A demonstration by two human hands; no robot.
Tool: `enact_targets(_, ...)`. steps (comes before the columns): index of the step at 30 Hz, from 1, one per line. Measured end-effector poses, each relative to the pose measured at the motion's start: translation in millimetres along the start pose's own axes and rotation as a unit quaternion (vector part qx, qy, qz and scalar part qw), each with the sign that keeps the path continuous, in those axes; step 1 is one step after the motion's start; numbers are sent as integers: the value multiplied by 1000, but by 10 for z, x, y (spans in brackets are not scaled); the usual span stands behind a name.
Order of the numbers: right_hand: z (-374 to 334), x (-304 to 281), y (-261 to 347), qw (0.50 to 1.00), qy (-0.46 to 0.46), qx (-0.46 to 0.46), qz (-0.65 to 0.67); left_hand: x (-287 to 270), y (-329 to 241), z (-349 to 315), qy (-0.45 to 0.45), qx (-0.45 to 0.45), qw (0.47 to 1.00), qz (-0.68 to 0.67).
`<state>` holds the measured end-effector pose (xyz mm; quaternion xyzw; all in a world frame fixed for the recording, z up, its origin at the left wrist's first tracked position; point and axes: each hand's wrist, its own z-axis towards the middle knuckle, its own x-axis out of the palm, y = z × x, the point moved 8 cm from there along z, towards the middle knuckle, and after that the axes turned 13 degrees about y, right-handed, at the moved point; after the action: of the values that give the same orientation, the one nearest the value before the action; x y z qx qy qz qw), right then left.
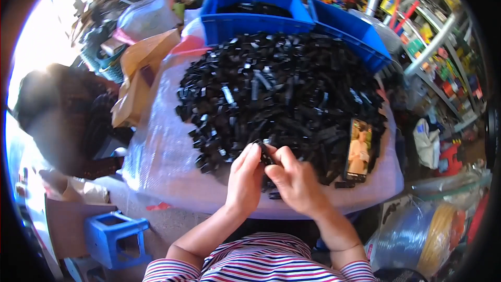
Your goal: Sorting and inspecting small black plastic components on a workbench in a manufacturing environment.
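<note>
My left hand and my right hand meet in front of my chest, over the near edge of a sheet-covered table. Between their fingertips is a small black plastic piece, partly hidden by the fingers. Both hands are closed on it, and the right one is slightly blurred. Just beyond them spreads a large heap of black plastic pieces, some glinting in the light. One loose black piece lies on the sheet below my fingers.
A phone with a lit screen leans at the heap's right side. Two blue bins stand behind the heap, the left holding black pieces. At left are a person's dark-haired head and a blue stool; at right, a metal rack.
</note>
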<state>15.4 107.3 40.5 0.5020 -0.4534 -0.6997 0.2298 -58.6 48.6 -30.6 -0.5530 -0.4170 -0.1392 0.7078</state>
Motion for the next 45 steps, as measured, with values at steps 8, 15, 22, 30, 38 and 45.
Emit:
enact_targets(8,476,-752,-543,907,-43,-60,-414,-128,-298,-28,53,-30,983,-173)
enact_targets(15,143,-769,-330,976,-58,-56,-200,-1175,-1513,51,-159,93,687,703)
enact_targets(22,-191,-707,-557,985,-53,4,166,-1137,-1398,74,-134,137,669,718)
enact_targets(30,-204,-414,-405,985,-65,-23,160,-822,-1096,10,-11,113,979,169)
enact_targets(38,-40,88,295,991,-28,-97,83,-230,-493,108,132,89,982,-104)
enact_targets(45,-12,416,555,962,-89,-149,-211,-233,-354,80,93,87,988,-90)
